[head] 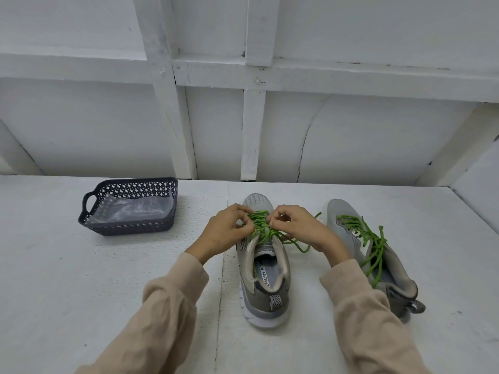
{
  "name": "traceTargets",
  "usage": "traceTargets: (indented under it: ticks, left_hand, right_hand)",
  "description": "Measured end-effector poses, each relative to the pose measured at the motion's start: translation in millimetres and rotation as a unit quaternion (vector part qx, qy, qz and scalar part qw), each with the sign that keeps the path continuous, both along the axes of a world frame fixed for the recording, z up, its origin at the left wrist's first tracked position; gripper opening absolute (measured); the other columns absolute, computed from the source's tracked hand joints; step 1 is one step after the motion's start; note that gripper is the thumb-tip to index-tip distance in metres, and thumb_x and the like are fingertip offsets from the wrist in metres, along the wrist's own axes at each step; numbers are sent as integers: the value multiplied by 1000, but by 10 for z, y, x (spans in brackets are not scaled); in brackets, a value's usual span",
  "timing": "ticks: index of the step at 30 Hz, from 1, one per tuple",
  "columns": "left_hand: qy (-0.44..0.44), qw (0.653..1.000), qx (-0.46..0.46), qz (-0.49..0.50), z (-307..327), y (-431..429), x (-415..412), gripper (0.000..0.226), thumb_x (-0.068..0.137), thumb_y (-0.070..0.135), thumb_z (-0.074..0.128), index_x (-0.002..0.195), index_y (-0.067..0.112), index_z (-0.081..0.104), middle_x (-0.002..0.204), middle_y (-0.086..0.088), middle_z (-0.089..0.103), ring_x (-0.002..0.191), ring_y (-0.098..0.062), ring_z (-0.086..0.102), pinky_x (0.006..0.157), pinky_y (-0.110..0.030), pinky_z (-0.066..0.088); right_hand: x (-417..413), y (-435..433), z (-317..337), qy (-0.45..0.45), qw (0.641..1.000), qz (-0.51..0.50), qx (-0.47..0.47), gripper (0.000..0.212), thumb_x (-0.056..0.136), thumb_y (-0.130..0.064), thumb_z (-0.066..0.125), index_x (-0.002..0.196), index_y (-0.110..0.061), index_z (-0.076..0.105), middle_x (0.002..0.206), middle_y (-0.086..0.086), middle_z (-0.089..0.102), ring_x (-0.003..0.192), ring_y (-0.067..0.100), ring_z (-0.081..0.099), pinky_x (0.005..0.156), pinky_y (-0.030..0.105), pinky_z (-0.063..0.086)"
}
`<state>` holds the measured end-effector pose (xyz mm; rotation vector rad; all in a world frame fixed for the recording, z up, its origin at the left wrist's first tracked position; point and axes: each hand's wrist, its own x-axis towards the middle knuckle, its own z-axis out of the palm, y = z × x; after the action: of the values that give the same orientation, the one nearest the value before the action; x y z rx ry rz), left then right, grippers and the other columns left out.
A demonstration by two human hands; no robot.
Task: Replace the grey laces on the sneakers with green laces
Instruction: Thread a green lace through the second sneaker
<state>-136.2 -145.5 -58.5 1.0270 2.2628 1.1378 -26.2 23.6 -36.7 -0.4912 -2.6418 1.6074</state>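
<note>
Two grey sneakers stand on the white surface, toes pointing away from me. The left sneaker [266, 279] is in the middle, with a green lace [261, 225] threaded across its eyelets. My left hand [225, 230] pinches that lace on its left side. My right hand [298, 225] pinches it on the right, fingertips nearly meeting over the tongue. A loose end of the lace trails to the right under my right wrist. The right sneaker [348, 233] leans outward and carries its own green lace [374, 244], untied, with ends hanging over the collar.
A dark perforated basket [129, 228] with a clear plastic bag [132, 209] inside stands at the back left. A white panelled wall rises just behind the sneakers. My beige sleeves reach in from the bottom edge.
</note>
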Motion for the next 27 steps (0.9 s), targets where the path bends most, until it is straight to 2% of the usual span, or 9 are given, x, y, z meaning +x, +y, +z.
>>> traceTargets:
  ticks: [3, 5, 8, 11, 14, 17, 20, 24, 27]
  left_hand:
    - [-53, 998, 42, 10, -92, -96, 18, 27, 81, 39, 55, 72, 15, 61, 117, 20, 57, 92, -16, 67, 89, -48, 54]
    - [-74, 995, 64, 14, -144, -136, 15, 31, 75, 47, 54, 71, 17, 60, 116, 18, 59, 96, -16, 67, 90, -47, 54]
    - [-82, 993, 80, 25, -119, -124, 15, 29, 69, 55, 56, 71, 26, 59, 114, 16, 61, 91, -17, 68, 90, -48, 55]
    - [-51, 996, 67, 27, -77, -66, 17, 31, 73, 60, 60, 79, 30, 60, 109, 12, 63, 81, -15, 69, 85, -47, 56]
    - [21, 999, 36, 10, -71, -18, 11, 16, 82, 47, 69, 81, 33, 62, 111, 7, 63, 100, -12, 62, 91, -41, 53]
    - [37, 999, 26, 0, -96, -16, -28, 15, 88, 34, 70, 82, 21, 67, 115, 6, 63, 100, -14, 63, 91, -42, 53]
    - [24, 999, 22, -10, -121, -34, -38, 18, 94, 28, 63, 76, 26, 60, 115, 10, 59, 91, -17, 67, 86, -47, 55]
    - [-13, 998, 62, 0, -128, -67, 35, 23, 101, 15, 49, 80, 25, 54, 115, 4, 54, 92, -16, 63, 86, -38, 58]
    - [-26, 997, 73, 6, -160, -92, 23, 20, 100, 20, 52, 81, 24, 54, 115, 2, 57, 91, -15, 65, 85, -40, 58]
  right_hand:
    - [33, 50, -49, -14, 1000, -13, -22, 14, 93, -13, 56, 85, -3, 63, 107, 6, 67, 78, 8, 55, 64, 21, 45]
    - [43, 91, -81, -26, 998, -29, -53, 21, 92, -16, 56, 94, 4, 63, 110, 12, 67, 85, 11, 57, 71, 25, 50]
    - [42, 80, -66, -26, 998, -34, -54, 14, 90, -20, 63, 81, -9, 64, 96, 13, 68, 79, 11, 55, 66, 22, 48]
    - [37, 19, -31, -3, 999, -19, -33, 18, 87, -29, 69, 76, -17, 62, 65, -10, 57, 62, 5, 47, 59, 17, 39]
    - [26, -21, -18, 21, 999, -11, -24, 21, 87, -24, 70, 69, -21, 62, 56, -14, 54, 52, -3, 44, 51, 11, 34]
    - [37, -16, -27, 29, 999, -3, -34, 20, 89, -17, 68, 70, -18, 61, 64, -11, 55, 57, -1, 45, 54, 12, 35]
    - [53, -2, -37, 17, 998, -12, -53, 16, 92, -15, 64, 76, -13, 60, 76, 0, 59, 65, 5, 48, 55, 12, 38]
    - [100, 31, -59, 1, 992, -53, -119, 13, 94, -13, 56, 82, -11, 59, 107, 11, 69, 92, 11, 62, 74, 28, 55]
    - [108, 45, -68, -6, 991, -56, -121, 11, 94, -15, 56, 86, -9, 60, 105, 9, 69, 95, 11, 62, 80, 34, 55]
